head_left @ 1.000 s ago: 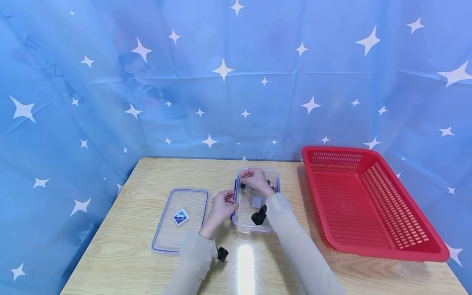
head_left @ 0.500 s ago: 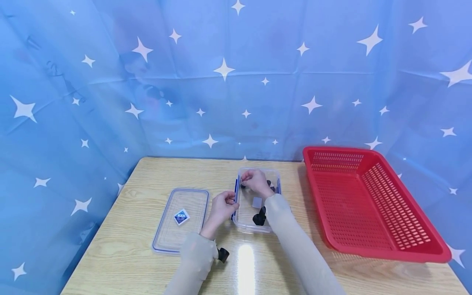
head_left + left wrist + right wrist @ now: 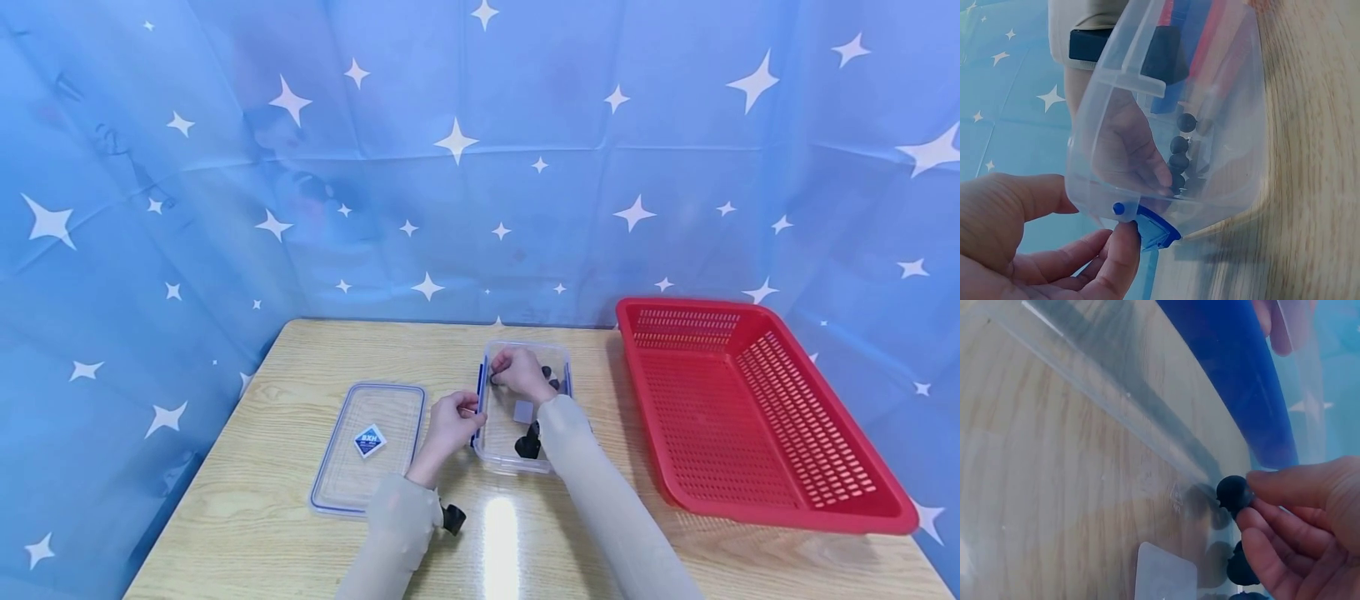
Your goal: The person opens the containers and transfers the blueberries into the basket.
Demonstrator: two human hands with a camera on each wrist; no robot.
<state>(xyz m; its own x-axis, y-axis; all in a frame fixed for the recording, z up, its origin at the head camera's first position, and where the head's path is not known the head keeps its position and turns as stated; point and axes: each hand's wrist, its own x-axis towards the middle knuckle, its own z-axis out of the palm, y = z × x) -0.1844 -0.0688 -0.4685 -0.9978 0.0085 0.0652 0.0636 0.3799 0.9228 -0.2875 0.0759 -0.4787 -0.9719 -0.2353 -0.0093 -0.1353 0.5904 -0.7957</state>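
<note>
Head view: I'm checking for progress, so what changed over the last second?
Hardly anything. The right hand sank slightly inside the clear plastic container, pinching a small black ball. The left hand keeps gripping the container's left edge. The clear lid and red plastic basket stayed put.

Table [image 3: 247, 533]: light wood grain is shown, with a bright glare patch near its front edge.
Backdrop [image 3: 450, 167]: blue star-printed cloth is hung behind and beside the table.
</note>
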